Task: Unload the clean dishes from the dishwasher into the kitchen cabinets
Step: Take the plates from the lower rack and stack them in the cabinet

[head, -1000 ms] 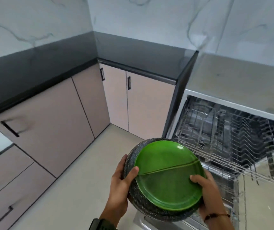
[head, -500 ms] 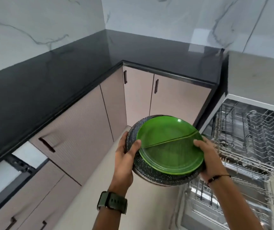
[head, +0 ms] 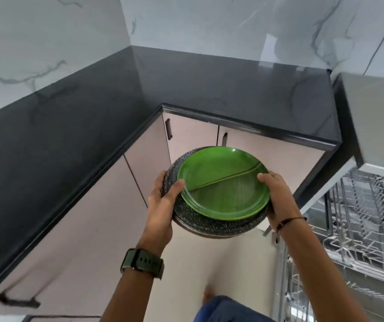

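Now, hands: both up at frame centre, gripping one stack of two plates from opposite sides.
Left hand [head: 163, 201]: at 9 o'clock of the stack, thumb curled over the rim onto the green plate's edge, fingers hidden beneath; dark watch [head: 142, 263] on the wrist.
Right hand [head: 277, 196]: at 3 o'clock of the stack, thumb hooked over the green plate's rim, fingers wrapped under; thin dark bracelet [head: 289, 221] on the wrist.
Green plate [head: 223, 182]: uppermost, round, crossed by a raised divider from 8 to 2 o'clock, resting inside the larger plate, tilted slightly toward the camera.
Speckled plate [head: 200, 223]: black with pale flecks, directly below the green one, rim showing from 7 to 11 o'clock and along the bottom.
Stack position: held in the air above the floor [head: 186, 270], in front of the corner cabinets, below the level of the desk edge.
Desk [head: 209, 84]: glossy black, L-shaped, at 12 and 9 o'clock of the plates.
Cabinets [head: 193, 135]: pale pink doors with dark handles, shut, under the desk.
Dishwasher rack [head: 360, 219]: wire, pulled out at 3 to 4 o'clock, well apart from the stack.
Wall [head: 47, 43]: white marble with grey veins, behind the desk.
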{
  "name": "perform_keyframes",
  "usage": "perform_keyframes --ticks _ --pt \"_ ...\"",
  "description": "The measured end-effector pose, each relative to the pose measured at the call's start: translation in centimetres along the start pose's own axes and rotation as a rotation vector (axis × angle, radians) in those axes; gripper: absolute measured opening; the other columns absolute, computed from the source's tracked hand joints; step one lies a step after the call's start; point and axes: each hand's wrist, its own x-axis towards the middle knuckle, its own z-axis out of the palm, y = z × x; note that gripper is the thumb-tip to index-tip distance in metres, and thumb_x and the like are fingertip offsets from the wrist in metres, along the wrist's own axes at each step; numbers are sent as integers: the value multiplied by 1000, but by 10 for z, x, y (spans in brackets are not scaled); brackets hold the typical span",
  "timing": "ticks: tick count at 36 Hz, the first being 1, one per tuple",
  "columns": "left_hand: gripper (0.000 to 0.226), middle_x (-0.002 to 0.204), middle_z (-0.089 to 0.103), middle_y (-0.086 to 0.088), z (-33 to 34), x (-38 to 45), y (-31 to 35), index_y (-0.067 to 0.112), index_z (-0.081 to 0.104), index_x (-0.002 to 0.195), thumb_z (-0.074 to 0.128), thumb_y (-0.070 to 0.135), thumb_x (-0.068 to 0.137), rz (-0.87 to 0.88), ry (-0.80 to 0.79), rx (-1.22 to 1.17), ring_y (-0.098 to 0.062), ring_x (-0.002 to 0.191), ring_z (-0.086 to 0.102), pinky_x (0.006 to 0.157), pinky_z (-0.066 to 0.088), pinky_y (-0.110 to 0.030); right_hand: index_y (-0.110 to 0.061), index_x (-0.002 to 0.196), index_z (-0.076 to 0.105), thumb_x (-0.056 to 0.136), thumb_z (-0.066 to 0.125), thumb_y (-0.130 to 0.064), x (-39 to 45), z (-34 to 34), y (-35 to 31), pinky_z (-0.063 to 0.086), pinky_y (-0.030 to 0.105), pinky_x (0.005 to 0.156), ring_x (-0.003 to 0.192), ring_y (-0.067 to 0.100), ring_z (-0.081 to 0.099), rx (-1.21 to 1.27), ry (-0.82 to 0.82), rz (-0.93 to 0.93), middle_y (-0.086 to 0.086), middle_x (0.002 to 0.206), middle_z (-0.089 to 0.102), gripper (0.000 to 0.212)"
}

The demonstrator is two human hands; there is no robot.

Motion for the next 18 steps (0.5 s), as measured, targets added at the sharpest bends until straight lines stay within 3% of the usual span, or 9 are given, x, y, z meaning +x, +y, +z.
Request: perform_keyframes --ticks 3,7,13,16,18 --pt "60 122 63 -5 20 51 14 18 38 140 63 17 85 -7 -40 36 -23 106 64 98 47 -45 -14 95 51 91 46 -11 44 12 -23 47 26 57 73 18 58 -24 15 -22 4 87 58 7" --pt "61 126 61 -6 48 116 28 20 39 140 64 19 85 5 -109 83 -23 110 62 98 48 -44 -17 78 55 91 42 -5 94 27 -51 49 17 51 57 8 61 4 43 -75 -3 68 63 22" --pt "49 112 66 -3 90 197 47 29 57 114 70 29 67 56 -241 154 -22 102 65 77 55 -31 -16 77 56 92 39 -4 162 41 -76 47 23 59 67 13 57 -19 131 -104 -1 74 60 26" --pt "73 115 63 0 109 242 52 22 43 134 70 27 66 17 -275 132 -18 104 63 75 53 -26 -15 76 55 91 40 -4 200 48 -84 45 24 60 67 14 55 -27 217 -119 1 75 57 24" --pt "77 119 60 -2 122 272 53 18 35 141 72 21 72 1 -313 140 -17 105 62 74 53 -24 -15 75 53 91 40 -4 224 51 -89 44 24 58 66 14 54 -39 272 -127 1 74 56 23"
